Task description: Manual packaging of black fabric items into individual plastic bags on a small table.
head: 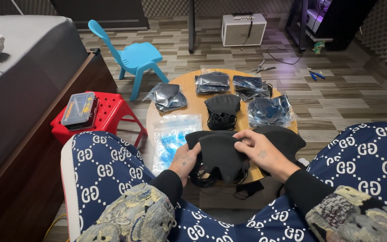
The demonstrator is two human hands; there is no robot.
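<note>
Gripping a stack of black face masks (220, 154) at the near edge of the round wooden surface (189, 85), the left hand (185, 160) pinches its left side while the right hand (258, 150) has fingers (242, 136) closed on the top edge; squaring the edges before letting go looks wise, I judge; bagged masks (212, 83) and a loose mask pile (222, 112) lie beyond; an empty clear bag (173, 134) sits just left.

Worktop (193, 87) mid-frame w/ bagged masks (212, 82) along its far edge. Stool (113, 112) left of it, chair (135, 58) behind, upper left.
</note>
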